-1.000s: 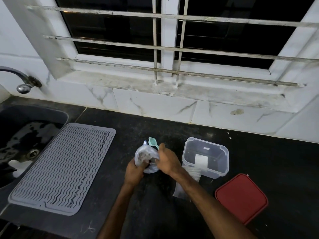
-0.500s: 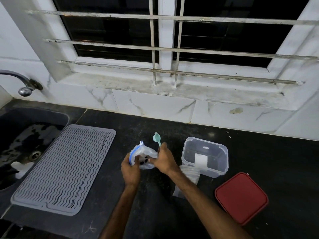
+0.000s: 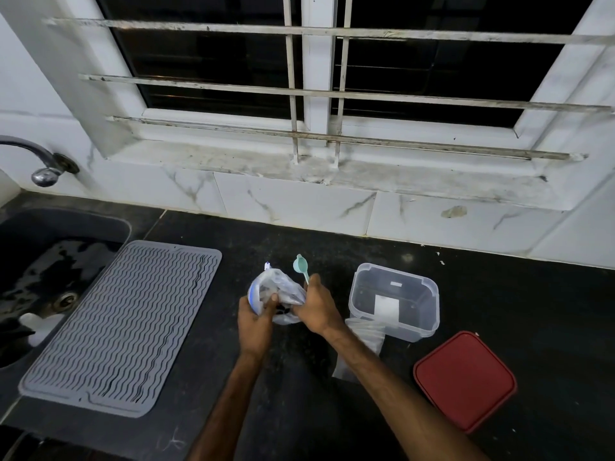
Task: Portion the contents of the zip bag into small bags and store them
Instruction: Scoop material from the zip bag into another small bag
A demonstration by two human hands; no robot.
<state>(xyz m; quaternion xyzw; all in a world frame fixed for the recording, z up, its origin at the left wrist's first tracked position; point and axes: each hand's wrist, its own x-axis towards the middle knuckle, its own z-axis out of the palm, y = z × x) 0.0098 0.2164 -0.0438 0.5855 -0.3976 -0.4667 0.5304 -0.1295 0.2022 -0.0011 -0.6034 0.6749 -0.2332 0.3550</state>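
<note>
Gripping zip bag (image 3: 279, 289) over black counter (image 3: 299, 410): left hand (image 3: 254, 322) round blue mouth, right hand (image 3: 316, 311) pinching body plus spoon (image 3: 301, 267). Mouth facing left, long axis left-right. Mat (image 3: 123, 327) left, tub (image 3: 392, 301) and lid (image 3: 464, 380) right, window (image 3: 432, 61) behind.

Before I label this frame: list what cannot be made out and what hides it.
Head view only.
- Contents of the zip bag: dark bits, too small, behind crumpled plastic and fingers of the left hand.
- Handle of the spoon: hidden inside the right hand.
- The small bags: partly behind the right forearm and clear container; count unclear.
- The sink: cut off by the left edge.
</note>
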